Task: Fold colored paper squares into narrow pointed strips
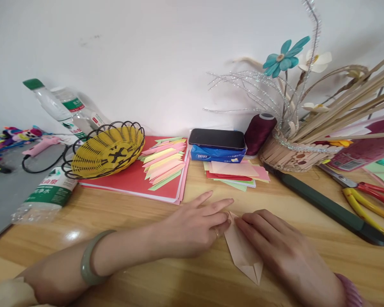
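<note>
The left hand (195, 226) has its thumb out of sight, its first fingers spread and the others pressing the upper tip of the folded paper (241, 245), which lies on the worktop (141, 273) between both hands; the right hand (275, 247) lies with its fingers together, flat along the paper's right edge. If either hand pressed unevenly, the sheet could slip and its crease run crooked; a hard rub could tear the thin tip. The paper's narrow point aims away from the person, slightly left, its long axis running from there towards the person and slightly right.
</note>
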Tool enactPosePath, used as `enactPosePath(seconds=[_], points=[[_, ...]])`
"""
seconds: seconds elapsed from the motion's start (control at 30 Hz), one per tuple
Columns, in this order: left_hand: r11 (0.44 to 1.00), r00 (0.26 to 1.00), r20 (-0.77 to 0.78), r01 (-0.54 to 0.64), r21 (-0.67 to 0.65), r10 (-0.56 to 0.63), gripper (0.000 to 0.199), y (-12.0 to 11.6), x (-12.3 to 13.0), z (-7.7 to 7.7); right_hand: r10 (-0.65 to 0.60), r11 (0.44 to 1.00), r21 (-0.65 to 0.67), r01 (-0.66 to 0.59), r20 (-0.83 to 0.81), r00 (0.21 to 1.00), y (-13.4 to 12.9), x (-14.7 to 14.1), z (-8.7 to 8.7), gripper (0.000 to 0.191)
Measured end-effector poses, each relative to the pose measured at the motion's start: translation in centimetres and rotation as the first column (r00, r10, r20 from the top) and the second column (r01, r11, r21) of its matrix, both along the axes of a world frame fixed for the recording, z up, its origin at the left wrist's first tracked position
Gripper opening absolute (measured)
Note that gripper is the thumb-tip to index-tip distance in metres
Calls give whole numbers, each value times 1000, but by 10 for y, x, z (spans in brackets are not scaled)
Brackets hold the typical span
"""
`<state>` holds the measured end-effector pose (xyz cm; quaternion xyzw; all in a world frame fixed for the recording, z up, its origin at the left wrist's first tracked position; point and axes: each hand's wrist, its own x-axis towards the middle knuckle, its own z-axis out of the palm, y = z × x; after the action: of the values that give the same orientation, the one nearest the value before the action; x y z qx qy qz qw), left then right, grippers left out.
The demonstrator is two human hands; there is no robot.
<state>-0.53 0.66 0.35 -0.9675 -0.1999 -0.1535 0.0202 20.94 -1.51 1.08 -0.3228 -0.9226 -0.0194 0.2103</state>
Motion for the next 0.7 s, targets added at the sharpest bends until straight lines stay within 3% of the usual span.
enactPosePath(seconds=[0.23,0.5,0.7], points=[[1000,1000,-21,12,10,-11,28,1,1,-1,26,997,-69,-25,3,1000,1,3,-1,37],[993,993,-18,-119,26,120,19,0,5,-12,-35,946,-323,17,-51,998,8,8,-5,23],[990,994,1,-112,86,112,16,2,6,-9,-51,946,-322,41,-22,998,10,2,-5,23]])
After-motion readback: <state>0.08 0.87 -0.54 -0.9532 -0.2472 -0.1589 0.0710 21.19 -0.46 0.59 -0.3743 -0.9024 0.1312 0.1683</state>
